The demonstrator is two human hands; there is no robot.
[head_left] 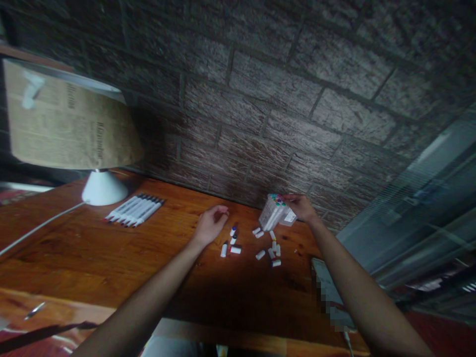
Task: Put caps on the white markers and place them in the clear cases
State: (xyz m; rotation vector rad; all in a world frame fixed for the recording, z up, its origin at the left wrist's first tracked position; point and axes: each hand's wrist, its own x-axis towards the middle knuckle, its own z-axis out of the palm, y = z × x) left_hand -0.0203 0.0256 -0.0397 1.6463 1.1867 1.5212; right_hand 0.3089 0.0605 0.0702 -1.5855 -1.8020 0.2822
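Several white markers point(134, 210) lie in a row on the worktop point(92, 258) at the left hand's point(210, 228) nine o'clock; its curved fingers are parted. Loose caps point(235, 250) lie at four; at three stands a marker-filled box point(268, 217), the right hand point(302, 207) at its top, finger grip impossible to tell.

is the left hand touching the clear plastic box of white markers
No, brown wooden desk shows between the left hand and the clear plastic box of white markers, whose top the right hand reaches.
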